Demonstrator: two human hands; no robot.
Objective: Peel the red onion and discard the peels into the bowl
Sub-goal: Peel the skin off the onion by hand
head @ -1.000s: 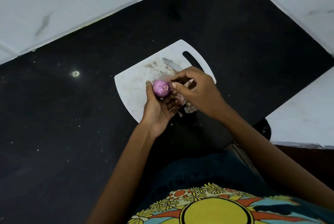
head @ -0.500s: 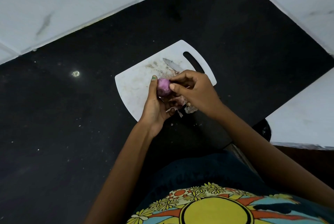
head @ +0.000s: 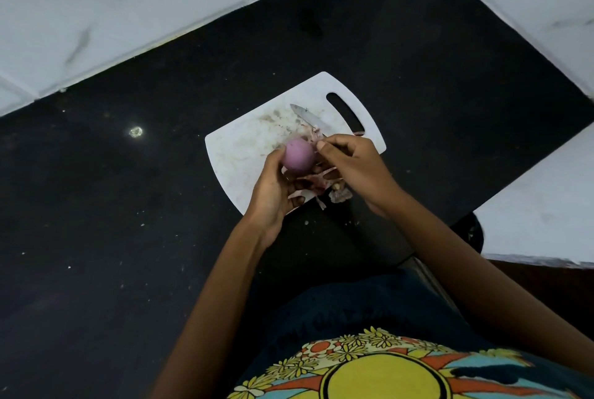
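A smooth purple red onion (head: 299,154) sits in my left hand (head: 274,189), which grips it from below over the white cutting board (head: 244,144). My right hand (head: 352,167) is beside the onion on its right, fingertips pinched at its edge on a thin strip of peel. Loose pinkish peels (head: 316,180) lie on the board under both hands and at its near edge. No bowl is in view.
A knife (head: 307,115) lies on the far part of the board, blade pointing left. The board rests on a black countertop (head: 128,205) bounded by white tiled walls behind and at the right. A dark round object (head: 471,231) sits at the counter's right edge.
The onion has turned in my left hand and shows more smooth purple surface. My right hand shifted slightly right, still pinching at the onion's side.
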